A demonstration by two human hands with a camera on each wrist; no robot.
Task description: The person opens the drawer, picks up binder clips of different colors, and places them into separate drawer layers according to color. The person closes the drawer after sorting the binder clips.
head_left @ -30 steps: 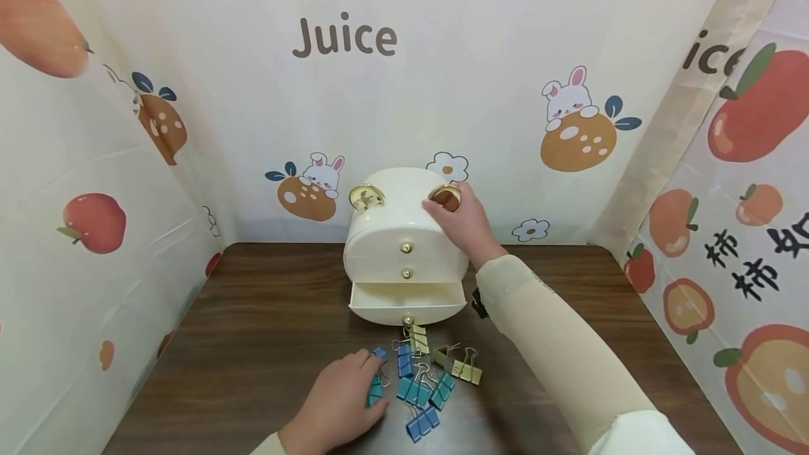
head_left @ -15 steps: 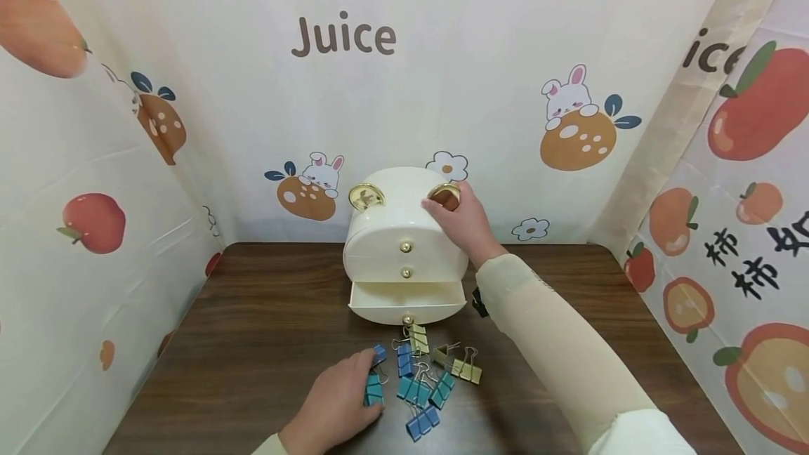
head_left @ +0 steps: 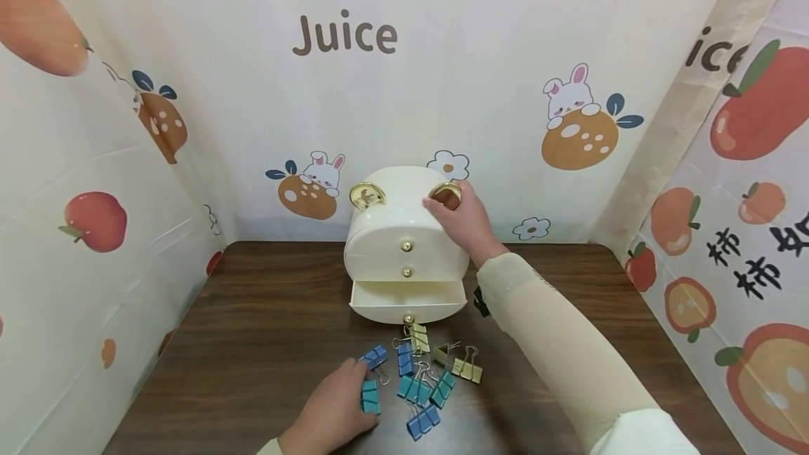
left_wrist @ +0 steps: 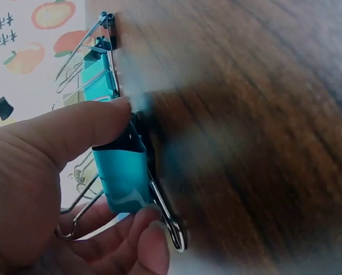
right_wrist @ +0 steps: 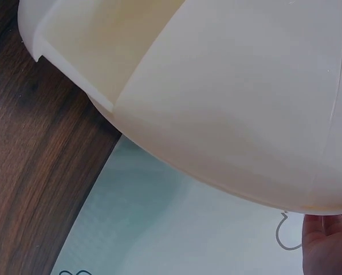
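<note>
Teal, the clip [left_wrist: 122, 177] pinched between the thumb and fingers of the left hand [head_left: 331, 406] is at the left edge of the scattered clips on the wooden counter [head_left: 265, 314]. Over the last second that hand has drawn slightly to the left, and the clip has come with it. The blue clip [head_left: 374, 357] just beyond, mostly covered by fingers a second ago, now shows nearly whole. The right hand [head_left: 464, 223], the white cabinet [head_left: 404, 215] and its pulled-out bottom drawer [head_left: 379, 313] look unchanged.

The right hand rests at the cabinet's gold-rimmed right ear [head_left: 445, 197], thumb in front; the other fingers are largely hidden, so I cannot tell whether they curl around it. A small black object [head_left: 481, 302] is partly covered by the right sleeve [head_left: 556, 343].

From the head, the left hand hides part of the teal clip and its grip; the left wrist view shows the thumb over its upper end, fingers below and wire handles on both sides. The right wrist view shows the cabinet's side close up, with the right hand cut off at the corner.
</note>
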